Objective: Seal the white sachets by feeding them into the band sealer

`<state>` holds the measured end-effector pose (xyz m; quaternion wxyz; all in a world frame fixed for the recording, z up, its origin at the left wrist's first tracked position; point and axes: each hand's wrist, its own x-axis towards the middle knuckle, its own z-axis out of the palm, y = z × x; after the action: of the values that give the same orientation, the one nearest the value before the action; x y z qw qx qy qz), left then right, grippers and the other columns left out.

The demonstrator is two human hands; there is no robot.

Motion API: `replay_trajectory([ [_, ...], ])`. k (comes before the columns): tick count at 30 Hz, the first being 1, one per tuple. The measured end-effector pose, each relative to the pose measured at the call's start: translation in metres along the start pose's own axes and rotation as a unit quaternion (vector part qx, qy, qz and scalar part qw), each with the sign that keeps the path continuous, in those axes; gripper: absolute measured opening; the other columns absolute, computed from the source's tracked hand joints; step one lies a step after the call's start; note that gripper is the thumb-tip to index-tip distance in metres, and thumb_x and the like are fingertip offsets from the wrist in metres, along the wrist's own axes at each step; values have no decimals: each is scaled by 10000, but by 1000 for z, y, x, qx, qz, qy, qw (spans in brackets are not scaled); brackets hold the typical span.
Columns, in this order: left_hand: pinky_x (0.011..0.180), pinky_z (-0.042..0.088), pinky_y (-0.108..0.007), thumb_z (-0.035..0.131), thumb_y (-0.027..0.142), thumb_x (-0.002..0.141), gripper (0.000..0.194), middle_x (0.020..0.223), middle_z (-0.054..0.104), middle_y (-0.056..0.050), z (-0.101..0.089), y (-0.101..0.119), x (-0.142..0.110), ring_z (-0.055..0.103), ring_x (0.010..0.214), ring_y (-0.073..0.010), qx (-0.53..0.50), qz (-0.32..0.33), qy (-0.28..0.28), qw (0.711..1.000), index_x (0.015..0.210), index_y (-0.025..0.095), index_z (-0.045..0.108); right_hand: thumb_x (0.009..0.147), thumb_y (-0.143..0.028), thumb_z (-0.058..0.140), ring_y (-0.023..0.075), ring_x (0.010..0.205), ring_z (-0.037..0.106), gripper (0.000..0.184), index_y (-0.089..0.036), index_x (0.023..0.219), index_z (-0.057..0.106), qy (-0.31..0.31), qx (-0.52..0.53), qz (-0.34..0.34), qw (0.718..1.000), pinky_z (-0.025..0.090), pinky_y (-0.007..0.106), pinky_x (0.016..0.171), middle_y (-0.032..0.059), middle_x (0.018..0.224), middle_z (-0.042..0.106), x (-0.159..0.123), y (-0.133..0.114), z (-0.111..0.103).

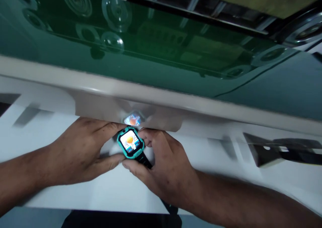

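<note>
Watch [130, 143] is held between both hands over the desk [100, 196], just near of the ledge [176, 99], lit screen [129, 140] upward. Fingers of the left hand [79, 147] are clamped on its left side; those of the right hand [169, 164] on its right side, beside the strap [144, 159]. Desk contact cannot be confirmed. Current step appears to be steadying the watch; any next move calls for a level case and light fingertip pressure.

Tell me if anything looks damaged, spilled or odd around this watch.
No visible damage or spill. One oddity: a second glowing image above the lit smartwatch, apparently its reflection in the glossy panel.
</note>
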<state>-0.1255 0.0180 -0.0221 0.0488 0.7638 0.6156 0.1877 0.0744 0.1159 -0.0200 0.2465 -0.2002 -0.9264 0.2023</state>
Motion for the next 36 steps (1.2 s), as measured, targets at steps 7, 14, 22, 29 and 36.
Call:
replay_trajectory([
  [7, 608, 492, -403, 491, 457, 906, 366, 902, 705, -51, 0, 1, -1, 672, 748, -263, 20, -8, -18, 1000, 1182, 219, 450, 762, -275, 730, 201, 878, 642, 456, -148, 1118, 474, -2, 19, -15, 1000, 566, 331, 774, 63, 988, 665, 0, 2, -5],
  [14, 645, 457, -437, 491, 472, 903, 375, 967, 687, -62, 3, 5, 0, 648, 783, -289, 21, -31, -21, 999, 1179, 222, 452, 840, -310, 668, 230, 944, 630, 394, -89, 1140, 538, 16, -39, -39, 998, 564, 379, 841, 116, 1020, 669, -3, 1, -3],
  [22, 587, 427, -417, 497, 493, 899, 392, 897, 674, -58, 1, 6, 1, 617, 693, -277, 20, -29, -24, 999, 1163, 205, 471, 867, -296, 628, 229, 1035, 591, 418, -37, 1190, 568, -4, -38, -56, 998, 531, 371, 926, 144, 1126, 644, 0, 0, -8],
  [29, 628, 446, -435, 484, 499, 907, 421, 969, 681, -56, 2, 7, 1, 623, 743, -275, 18, -45, -35, 998, 1211, 209, 455, 869, -264, 612, 252, 1067, 561, 444, -2, 1222, 550, -29, -47, -79, 995, 525, 393, 930, 177, 1159, 614, 0, 2, -9],
  [36, 569, 409, -416, 454, 450, 916, 323, 873, 665, -51, 2, 6, 1, 620, 684, -282, 31, -29, -32, 999, 1134, 213, 445, 894, -307, 592, 308, 1085, 539, 404, -241, 1288, 535, -93, -90, -89, 988, 530, 503, 828, 170, 1341, 460, -8, -4, -13],
])
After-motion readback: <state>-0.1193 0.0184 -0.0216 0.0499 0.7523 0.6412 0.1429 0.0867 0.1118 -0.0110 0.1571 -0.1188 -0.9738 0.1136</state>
